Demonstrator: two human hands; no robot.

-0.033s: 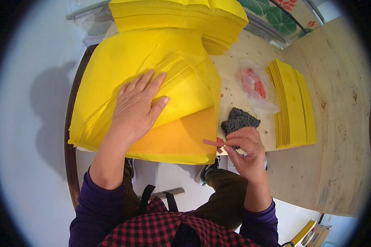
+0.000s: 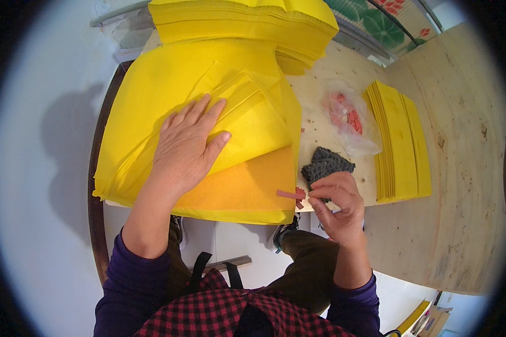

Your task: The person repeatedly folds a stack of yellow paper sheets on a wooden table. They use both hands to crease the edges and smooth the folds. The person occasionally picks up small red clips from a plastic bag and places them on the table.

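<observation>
My left hand (image 2: 188, 146) lies flat with spread fingers on a folded-back yellow fabric sheet (image 2: 253, 129), pressing on the stack. Below the fold shows an orange-yellow layer (image 2: 242, 182). A short reddish strip (image 2: 287, 194) lies across the right edge of that layer, close to the near corner. Just right of the strip's end is my right hand (image 2: 338, 205), its thumb and forefinger slightly apart and its other fingers curled. Nothing shows between them. A few more reddish strips (image 2: 300, 204) lie beside the stack there, partly hidden.
A dark grey knitted cloth (image 2: 326, 164) lies behind my right hand. Past it sits a clear plastic bag (image 2: 361, 147) with red strips inside. Folded yellow pieces (image 2: 399, 143) stand at the right by a wooden panel (image 2: 455, 123). A tall yellow stack (image 2: 242, 22) rises at the back.
My right hand has let go of the reddish strip and drawn slightly to the right. The strip stays on the edge; my left hand has not moved.
</observation>
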